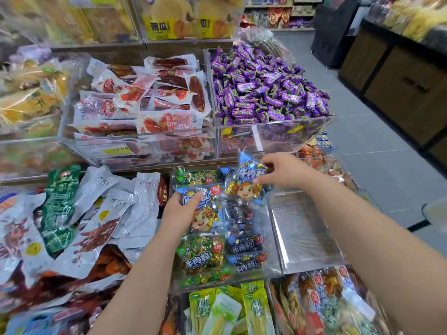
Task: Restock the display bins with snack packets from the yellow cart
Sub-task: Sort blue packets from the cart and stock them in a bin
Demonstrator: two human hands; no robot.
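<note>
A clear display bin [274, 267] in front of me holds blue and green snack packets with a cartoon face. My left hand [180, 207] grips one blue packet [205, 213] lying in the bin's left half. My right hand [285, 171] pinches the top of another blue packet [246, 182], held upright above the bin's far right part. More green packets [199, 258] and dark blue ones [245, 247] lie nearer me in the same bin. The yellow cart is not in view.
A bare clear bin [302, 228] stands right of the packet bin. Grey and green pouches [101, 213] fill the bin to the left. Behind are bins of red sausage packs [145, 100] and purple candies [268, 90]. Yellow-green packs [225, 310] lie below. The aisle floor [377, 146] runs on the right.
</note>
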